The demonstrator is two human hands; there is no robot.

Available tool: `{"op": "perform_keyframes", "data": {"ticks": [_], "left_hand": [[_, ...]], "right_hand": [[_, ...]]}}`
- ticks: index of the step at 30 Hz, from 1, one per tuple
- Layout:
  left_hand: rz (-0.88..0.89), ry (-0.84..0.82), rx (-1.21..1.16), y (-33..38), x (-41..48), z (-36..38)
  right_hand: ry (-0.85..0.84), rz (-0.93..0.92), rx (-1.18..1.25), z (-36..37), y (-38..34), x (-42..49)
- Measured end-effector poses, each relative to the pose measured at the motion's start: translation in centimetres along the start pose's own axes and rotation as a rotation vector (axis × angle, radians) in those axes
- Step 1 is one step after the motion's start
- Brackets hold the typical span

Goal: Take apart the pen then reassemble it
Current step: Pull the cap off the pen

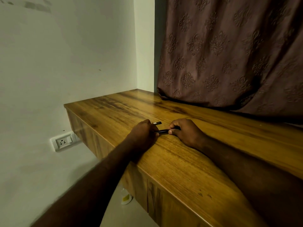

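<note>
A dark pen barrel [161, 130] spans the gap between my two hands, low over the wooden desk top [188, 161]. My left hand [144, 131] is closed around its left end. My right hand [185, 131] pinches its right end with thumb and fingers. A second short dark pen piece [157, 123] with a pale band pokes out just beyond my left hand's knuckles; whether it lies on the desk or sits in that hand I cannot tell. The ends of the barrel are hidden inside my fingers.
A brown patterned curtain [229, 54] hangs over the back right of the desk. A white wall with a socket plate [63, 142] stands to the left. The desk's front edge runs diagonally below my forearms. A small white and yellow object [126, 198] lies on the floor.
</note>
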State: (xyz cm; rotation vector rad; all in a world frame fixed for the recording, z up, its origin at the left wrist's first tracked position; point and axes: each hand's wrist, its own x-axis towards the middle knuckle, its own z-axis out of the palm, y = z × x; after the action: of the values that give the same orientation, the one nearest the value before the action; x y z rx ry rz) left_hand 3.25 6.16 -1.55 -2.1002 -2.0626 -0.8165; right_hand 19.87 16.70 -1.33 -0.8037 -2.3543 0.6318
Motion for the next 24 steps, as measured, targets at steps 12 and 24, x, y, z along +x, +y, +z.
{"op": "perform_keyframes", "data": {"ticks": [12,24], "left_hand": [[0.001,0.040,-0.002,-0.15,-0.06,0.30],[-0.035,0.111,-0.051,0.17,-0.34,0.26]], "right_hand": [[-0.027,-0.056,-0.009,-0.96,0.64,0.12],[0.013,0.103,0.375,-0.77,0.65,0.02]]}}
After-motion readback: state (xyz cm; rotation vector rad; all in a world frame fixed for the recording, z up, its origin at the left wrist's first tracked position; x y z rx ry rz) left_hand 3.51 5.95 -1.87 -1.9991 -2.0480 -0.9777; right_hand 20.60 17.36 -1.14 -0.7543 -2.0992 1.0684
